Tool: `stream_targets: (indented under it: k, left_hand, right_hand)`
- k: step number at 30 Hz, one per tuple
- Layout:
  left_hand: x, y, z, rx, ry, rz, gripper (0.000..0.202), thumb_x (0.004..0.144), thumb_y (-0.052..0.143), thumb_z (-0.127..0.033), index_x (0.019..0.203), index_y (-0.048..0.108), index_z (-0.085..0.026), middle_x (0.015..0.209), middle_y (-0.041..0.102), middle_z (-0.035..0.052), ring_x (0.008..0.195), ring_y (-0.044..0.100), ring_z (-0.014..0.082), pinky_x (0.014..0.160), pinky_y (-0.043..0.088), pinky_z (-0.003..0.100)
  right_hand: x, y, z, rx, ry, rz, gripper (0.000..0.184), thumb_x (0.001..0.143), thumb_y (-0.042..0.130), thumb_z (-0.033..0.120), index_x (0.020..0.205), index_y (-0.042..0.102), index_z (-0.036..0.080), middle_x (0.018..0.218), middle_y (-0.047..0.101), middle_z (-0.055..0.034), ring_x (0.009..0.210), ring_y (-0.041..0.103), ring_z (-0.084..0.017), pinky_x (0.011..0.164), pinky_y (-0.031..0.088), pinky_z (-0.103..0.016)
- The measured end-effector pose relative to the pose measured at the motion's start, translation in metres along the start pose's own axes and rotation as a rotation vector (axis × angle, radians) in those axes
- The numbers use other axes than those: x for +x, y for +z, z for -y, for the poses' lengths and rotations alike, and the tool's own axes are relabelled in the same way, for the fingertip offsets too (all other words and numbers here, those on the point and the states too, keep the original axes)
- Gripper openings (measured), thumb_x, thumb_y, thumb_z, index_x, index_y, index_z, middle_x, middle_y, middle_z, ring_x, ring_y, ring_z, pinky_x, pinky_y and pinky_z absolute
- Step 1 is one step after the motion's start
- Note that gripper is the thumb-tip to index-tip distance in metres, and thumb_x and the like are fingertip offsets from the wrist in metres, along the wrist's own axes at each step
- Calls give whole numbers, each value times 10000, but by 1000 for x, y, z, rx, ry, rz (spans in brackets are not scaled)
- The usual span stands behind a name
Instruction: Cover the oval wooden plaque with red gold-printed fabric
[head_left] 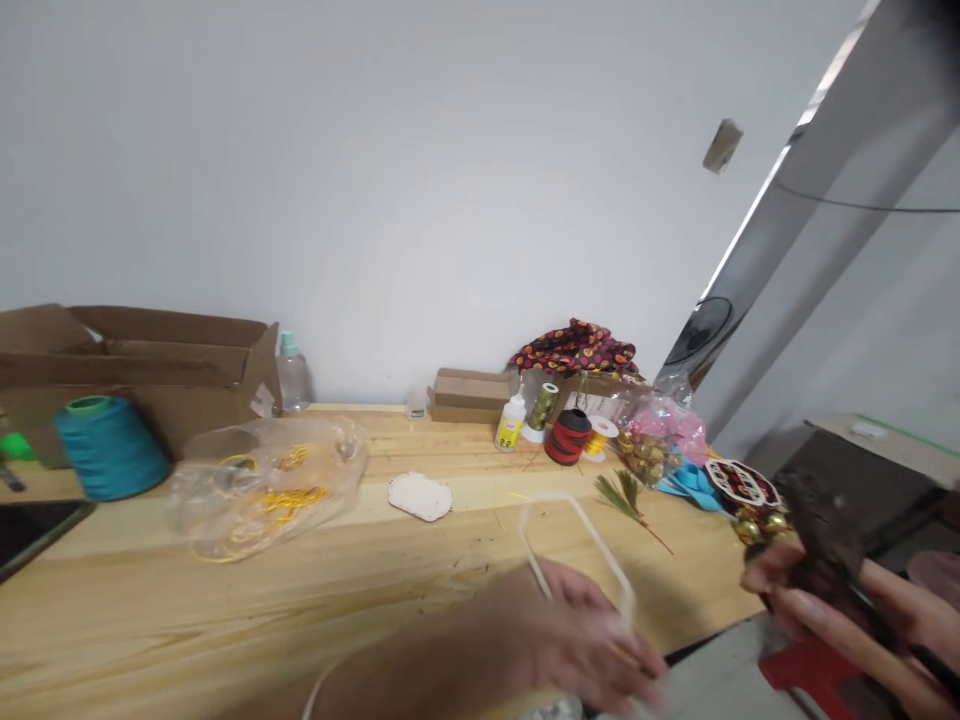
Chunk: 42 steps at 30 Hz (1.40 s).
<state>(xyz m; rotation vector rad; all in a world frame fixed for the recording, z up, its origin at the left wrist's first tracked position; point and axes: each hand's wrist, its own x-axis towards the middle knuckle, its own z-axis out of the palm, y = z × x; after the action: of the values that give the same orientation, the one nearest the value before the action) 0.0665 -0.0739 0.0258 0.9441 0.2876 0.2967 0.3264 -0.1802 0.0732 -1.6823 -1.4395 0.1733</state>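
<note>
Low in the head view, my left hand (570, 635) is closed on a thin white frame (585, 515) with angled corners. The frame stands up from the fingers, and motion blurs both. At the right edge my right hand (825, 610) is wrapped around a dark tool (825, 530). Blur hides the tool's exact kind; its head points up and away from my fingers. On the table, left of the frame, lies a white scalloped plaque (420, 496). A green sprig (626, 497) rests between my two hands, farther back.
A clear plastic bag with yellow cord (292, 495), a teal thread cone (112, 447) and a cardboard box (187, 370) are at left. A glue bottle (511, 422), red-black spool (568, 437), patterned cloth (574, 347) and blue ribbon (690, 483) stand or lie toward the back right.
</note>
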Motion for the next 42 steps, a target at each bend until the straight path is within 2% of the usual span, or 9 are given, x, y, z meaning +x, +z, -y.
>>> stream_targets:
  k: [2,5,7,11,16,21,27,36,42]
  left_hand:
    - [-3,-17,-14,-64,37,-184,172,582,698,-293,641,613,-156,687,660,42,616,615,131,636,476,279]
    - [-12,-49,-23,90,49,-434,207,573,692,-305,620,616,-118,517,596,0,428,525,77,509,455,239]
    - [-19,-66,-22,153,74,-507,227,556,694,-314,615,624,-106,470,571,-17,383,496,72,473,440,237]
    - [-28,-85,-17,158,167,-623,220,570,668,-301,682,629,-115,439,535,-54,378,472,64,463,437,226]
    - [-35,-102,-14,99,234,-733,179,607,619,-259,717,601,-120,424,512,-72,360,436,50,439,440,214]
    - [-34,-106,-7,99,224,-696,153,644,580,-232,740,583,-114,428,537,-60,350,464,60,428,449,219]
    - [-31,-102,-6,80,181,-685,349,622,588,-230,937,535,-88,417,560,-59,341,473,72,421,447,225]
    - [-36,-93,-8,250,124,-604,170,651,568,-217,745,625,-88,412,558,-38,354,464,62,416,390,193]
    - [-35,-101,-3,123,196,-664,367,659,576,-239,982,555,-68,426,548,-62,388,483,79,478,440,235]
  right_hand:
    - [13,17,20,119,-35,198,254,677,556,458,778,631,236,651,609,-100,496,540,-197,423,453,-303]
    - [29,62,35,194,-112,297,259,678,574,417,834,593,211,637,570,-53,526,516,-174,445,423,-272]
    - [37,101,37,167,-211,385,250,686,590,352,886,568,204,622,533,-8,515,484,-143,451,400,-242]
    - [46,174,38,75,-391,454,333,659,627,296,958,523,192,834,552,-40,734,515,-183,654,434,-290]
    - [39,221,39,-73,-421,437,222,647,599,181,859,535,196,797,525,-39,774,495,-206,679,420,-318]
    - [30,232,29,-108,-347,335,182,688,544,173,868,531,199,751,507,-36,715,504,-201,628,420,-302]
    - [28,231,26,-113,-340,308,184,724,517,201,906,545,203,709,479,-20,654,501,-176,587,412,-274]
    - [31,233,21,-169,-229,270,144,695,536,214,836,568,214,670,500,-3,566,486,-148,515,386,-243]
    - [31,229,21,-56,-284,271,158,694,554,211,851,551,193,689,504,-7,581,479,-140,524,385,-232]
